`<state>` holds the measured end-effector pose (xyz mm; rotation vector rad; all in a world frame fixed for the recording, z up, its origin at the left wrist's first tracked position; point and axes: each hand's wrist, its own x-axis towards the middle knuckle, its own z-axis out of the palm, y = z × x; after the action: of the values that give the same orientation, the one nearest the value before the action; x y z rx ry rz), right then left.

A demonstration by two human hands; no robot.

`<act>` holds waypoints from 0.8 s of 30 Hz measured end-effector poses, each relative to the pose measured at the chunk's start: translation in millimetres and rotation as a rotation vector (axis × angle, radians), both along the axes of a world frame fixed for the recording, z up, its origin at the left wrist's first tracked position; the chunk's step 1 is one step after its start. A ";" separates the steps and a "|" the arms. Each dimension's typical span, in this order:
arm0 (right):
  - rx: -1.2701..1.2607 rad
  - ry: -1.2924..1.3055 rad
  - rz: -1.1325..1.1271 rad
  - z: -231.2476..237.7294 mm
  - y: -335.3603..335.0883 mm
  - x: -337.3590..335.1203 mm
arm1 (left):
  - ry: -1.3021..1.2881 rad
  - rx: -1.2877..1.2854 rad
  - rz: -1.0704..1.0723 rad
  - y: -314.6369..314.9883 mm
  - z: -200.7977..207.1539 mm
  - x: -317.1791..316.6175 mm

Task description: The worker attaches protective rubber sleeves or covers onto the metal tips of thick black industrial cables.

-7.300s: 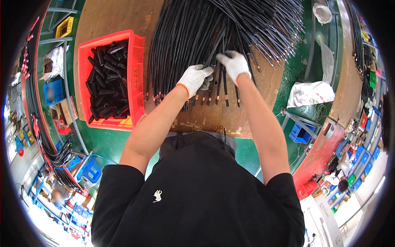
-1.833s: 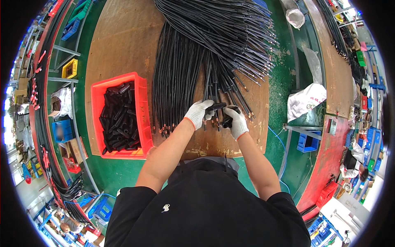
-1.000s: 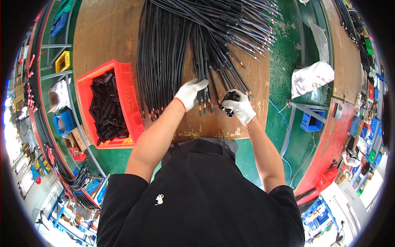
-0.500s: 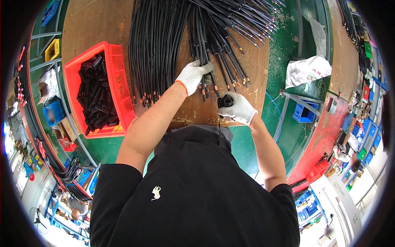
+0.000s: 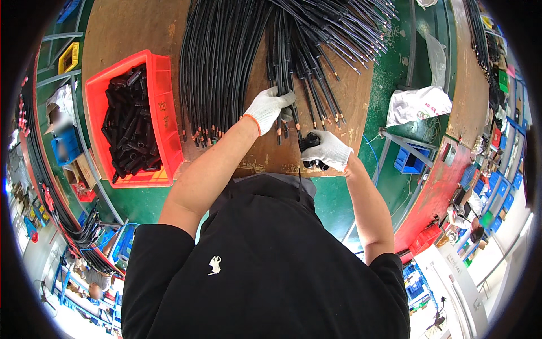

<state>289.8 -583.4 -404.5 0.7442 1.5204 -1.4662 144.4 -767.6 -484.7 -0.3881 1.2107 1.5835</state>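
My left hand [image 5: 269, 109], in a white knit glove with an orange cuff, is closed round a black cable [image 5: 299, 125] near its copper-coloured end. Close by on the right, my gloved right hand [image 5: 330, 151] grips several short black ribbed sleeves [image 5: 310, 141]. One sleeve lies at the tip of the held cable; whether it is pushed over the tip I cannot tell. A thick spread of black cables [image 5: 217, 73] covers the table beyond my hands, many with bare copper-coloured ends facing me.
A red plastic crate [image 5: 162, 107] full of loose black sleeves [image 5: 132, 127] stands on the left of the brown wooden table [image 5: 135, 25]. To the right, a white sack [image 5: 419, 104] and a blue bin [image 5: 411, 156] sit by a metal frame over the green floor.
The sleeves in my right hand have come up to the tip of the held cable, and more of them show below the hand. My left hand keeps its grip. The whole view has shifted slightly.
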 end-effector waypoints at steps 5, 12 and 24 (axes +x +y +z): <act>-0.045 -0.099 -0.049 9.1 1.0 -15.1 | -0.037 0.025 0.041 -1.2 -2.1 1.4; -0.039 -0.081 -0.321 -18.1 2.1 -68.2 | -0.015 -0.048 -0.124 5.3 7.0 -10.1; 0.256 0.067 -0.339 -22.5 13.9 -234.2 | -0.040 -0.077 0.026 -36.9 13.4 -31.4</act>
<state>55.6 -569.5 -426.9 1.1615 1.7149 -1.5683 113.0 -804.4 -471.3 -0.4848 1.2432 1.5475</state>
